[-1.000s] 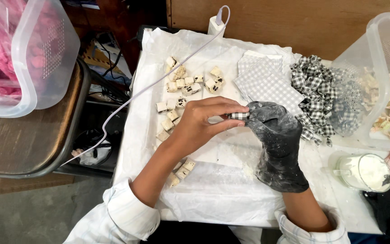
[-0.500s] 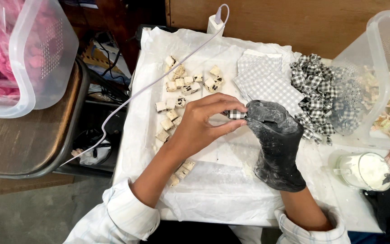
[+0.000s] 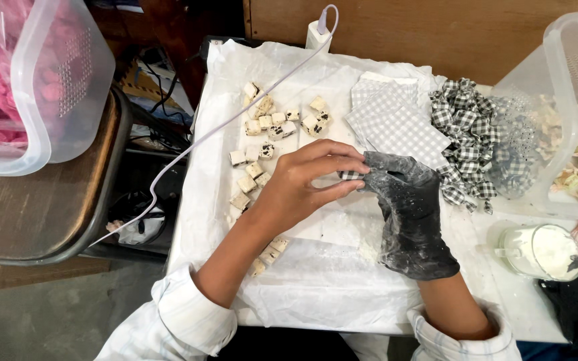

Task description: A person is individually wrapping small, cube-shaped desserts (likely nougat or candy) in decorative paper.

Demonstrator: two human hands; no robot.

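My bare left hand [image 3: 302, 187] and my right hand [image 3: 409, 214], in a black glove dusted with white powder, meet over the middle of the white plastic sheet [image 3: 316, 294]. Both pinch a small piece wrapped in grey checked paper [image 3: 350, 175] between their fingertips. Several pale candy cubes with dark specks [image 3: 272, 124] lie scattered on the sheet beyond and left of my left hand. More cubes [image 3: 269, 254] show under my left forearm.
A stack of grey checked paper squares [image 3: 396, 120] and a heap of black-and-white checked wrapped pieces [image 3: 466, 124] lie at the right. Clear plastic bins stand at right [image 3: 570, 127] and left [image 3: 41, 87]. A cup of white powder [image 3: 540, 251] sits near right. A white cable [image 3: 235, 120] crosses the sheet.
Both hands stay together on the small wrapped piece; the fingers shift slightly around it. Nothing else has moved.
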